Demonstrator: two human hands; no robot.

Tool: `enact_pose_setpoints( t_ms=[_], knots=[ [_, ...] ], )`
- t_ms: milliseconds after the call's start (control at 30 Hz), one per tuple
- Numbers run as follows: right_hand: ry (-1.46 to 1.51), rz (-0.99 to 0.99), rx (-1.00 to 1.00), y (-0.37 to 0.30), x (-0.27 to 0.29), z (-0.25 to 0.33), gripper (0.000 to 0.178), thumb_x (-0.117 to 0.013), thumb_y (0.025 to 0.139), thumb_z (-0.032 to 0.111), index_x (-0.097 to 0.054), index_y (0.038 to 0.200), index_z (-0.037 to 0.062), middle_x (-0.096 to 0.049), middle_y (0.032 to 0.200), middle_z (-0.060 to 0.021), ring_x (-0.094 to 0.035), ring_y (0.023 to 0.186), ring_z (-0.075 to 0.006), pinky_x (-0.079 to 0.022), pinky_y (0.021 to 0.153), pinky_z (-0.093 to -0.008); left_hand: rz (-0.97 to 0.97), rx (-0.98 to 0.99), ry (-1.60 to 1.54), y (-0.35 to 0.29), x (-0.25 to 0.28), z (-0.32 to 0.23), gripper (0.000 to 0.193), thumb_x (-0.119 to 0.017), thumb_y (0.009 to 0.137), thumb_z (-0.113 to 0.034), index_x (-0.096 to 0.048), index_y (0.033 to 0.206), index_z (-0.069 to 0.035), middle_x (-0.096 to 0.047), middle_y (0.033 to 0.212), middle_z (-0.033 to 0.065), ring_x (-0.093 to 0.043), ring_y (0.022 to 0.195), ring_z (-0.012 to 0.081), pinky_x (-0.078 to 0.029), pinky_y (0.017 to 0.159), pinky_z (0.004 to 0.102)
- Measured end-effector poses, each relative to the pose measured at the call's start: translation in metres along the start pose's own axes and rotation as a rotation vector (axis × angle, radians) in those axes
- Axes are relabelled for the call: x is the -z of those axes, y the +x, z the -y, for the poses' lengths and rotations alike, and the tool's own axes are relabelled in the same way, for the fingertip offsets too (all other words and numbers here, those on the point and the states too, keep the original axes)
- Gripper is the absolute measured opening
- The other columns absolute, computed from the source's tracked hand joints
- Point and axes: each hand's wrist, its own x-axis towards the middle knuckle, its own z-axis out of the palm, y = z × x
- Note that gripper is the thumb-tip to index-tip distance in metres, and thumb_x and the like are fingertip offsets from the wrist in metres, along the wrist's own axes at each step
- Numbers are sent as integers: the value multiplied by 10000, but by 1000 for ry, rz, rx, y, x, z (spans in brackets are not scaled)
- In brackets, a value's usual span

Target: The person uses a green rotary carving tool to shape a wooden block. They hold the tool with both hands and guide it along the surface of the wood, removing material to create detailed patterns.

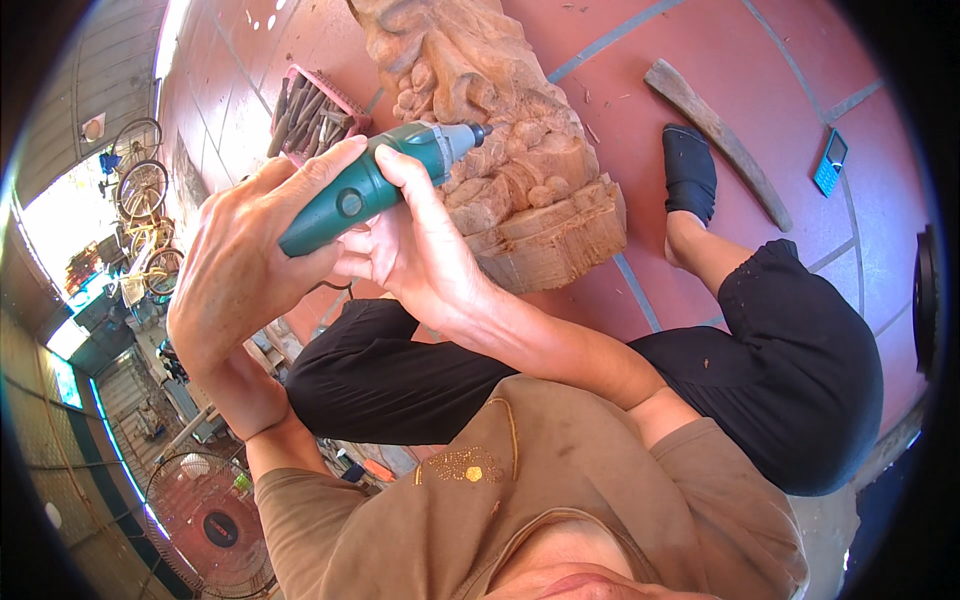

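A green rotary tool (345, 205) with a grey nose is held up in front of me, its dark tip pointing right and slightly up. My left hand (235, 240) wraps round the rear of its body. Closer to the nose, my right hand (425, 215) grips it, thumb along the side and fingers partly hidden beneath. Behind the tool lies a carved wooden block (540, 165) with rounded fruit-like and flowing shapes in relief. The tip overlaps the carving in view; whether it touches the wood I cannot tell.
A pink basket (350, 105) full of wooden-handled tools stands left of the carving. To the right lie a curved wooden stick (720, 140) and a blue phone (830, 165) on the red tiles, near my dark-socked foot (690, 170). A fan (205, 525) and bicycles (143, 190) are at left.
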Motion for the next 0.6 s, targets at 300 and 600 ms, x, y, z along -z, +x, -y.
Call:
enact_pose_setpoints(
  t_ms=[300, 600],
  knots=[
    [30, -39, 24, -2, -2, -3, 471, -545, 946, 493, -532, 1217, 108, -643, 1135, -60, -649, 1064, -246, -525, 918, -443, 13, -4, 6, 0, 0, 1, 667, -718, 687, -114, -568, 1336, -132, -591, 813, 126, -612, 720, 350, -497, 656, 414],
    [-3, -42, -8, 1, -3, -4, 463, -526, 952, 506, -541, 1200, 116, -648, 1128, -54, -654, 1056, -237, -528, 912, -438, 10, 17, 1, -4, 2, 0, 733, -782, 649, -154, -556, 1347, -137, -608, 840, 129, -625, 740, 353, -503, 665, 413]
  ],
)
